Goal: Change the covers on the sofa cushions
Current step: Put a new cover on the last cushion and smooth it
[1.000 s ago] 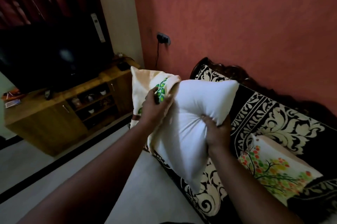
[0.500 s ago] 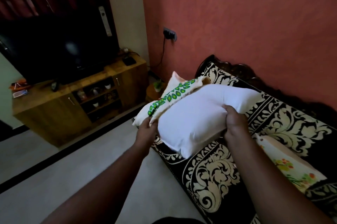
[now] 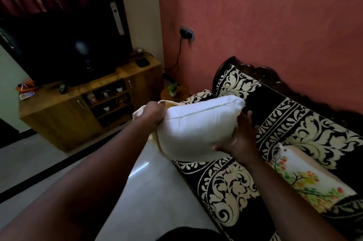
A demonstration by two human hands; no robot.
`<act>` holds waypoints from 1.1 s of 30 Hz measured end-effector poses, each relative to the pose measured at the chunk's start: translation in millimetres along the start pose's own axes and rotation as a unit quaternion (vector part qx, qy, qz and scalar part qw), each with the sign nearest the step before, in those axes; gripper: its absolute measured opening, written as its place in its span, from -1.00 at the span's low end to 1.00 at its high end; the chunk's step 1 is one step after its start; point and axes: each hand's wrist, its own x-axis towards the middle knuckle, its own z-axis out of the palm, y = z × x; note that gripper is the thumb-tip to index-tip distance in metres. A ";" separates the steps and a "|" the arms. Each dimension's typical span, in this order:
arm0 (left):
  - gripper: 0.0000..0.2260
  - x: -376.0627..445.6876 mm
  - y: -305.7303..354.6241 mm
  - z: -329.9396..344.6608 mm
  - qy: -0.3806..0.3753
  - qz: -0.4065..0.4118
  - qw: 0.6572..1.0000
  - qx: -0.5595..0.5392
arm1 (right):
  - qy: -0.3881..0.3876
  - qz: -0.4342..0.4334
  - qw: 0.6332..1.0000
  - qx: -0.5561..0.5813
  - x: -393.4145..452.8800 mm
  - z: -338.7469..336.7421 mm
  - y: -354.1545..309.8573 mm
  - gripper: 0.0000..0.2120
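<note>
Head view: the left hand [image 3: 152,112] grips the cover [image 3: 137,116] bunched at the insert's [image 3: 196,129] far end; the right hand [image 3: 242,138], fingers spread, cups its near end above the sofa's [image 3: 225,187] front edge. Best to pull steadily while bracing.

The left hand [image 3: 152,112] hides its fingers in the cream fabric cover [image 3: 137,115], most of which sits behind the plain white cushion insert [image 3: 196,130]. The floral-printed cushion [image 3: 306,180] is partly covered by the right forearm. Shelf ornaments [image 3: 110,95] are too small to identify.
</note>
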 end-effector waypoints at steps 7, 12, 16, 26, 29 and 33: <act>-0.72 -1.5 17.7 -12.9 -0.055 0.085 0.995 0.009 | 0.044 0.050 0.978 0.195 5.6 8.2 -14.7 0.22; -0.68 -9.7 -20.5 -1.6 0.019 0.225 0.974 -0.005 | 0.079 0.109 0.961 0.242 10.6 26.3 -29.4 -0.40; -0.71 -8.9 -77.2 15.0 0.087 0.125 0.987 -0.050 | 0.072 0.101 0.951 0.282 9.1 24.7 -39.8 -0.48; -0.77 -9.1 -80.3 21.2 0.085 0.202 0.974 0.063 | 0.095 0.141 0.889 0.425 -11.3 26.0 -31.6 -0.43; -0.82 -8.0 -85.6 27.2 0.070 0.206 0.958 0.188 | 0.089 0.133 0.912 0.378 -14.8 30.6 -29.4 -0.40; -0.76 -2.1 -83.0 35.1 0.032 0.075 0.996 0.048 | 0.125 0.124 0.970 0.169 -10.1 23.1 -28.2 -0.07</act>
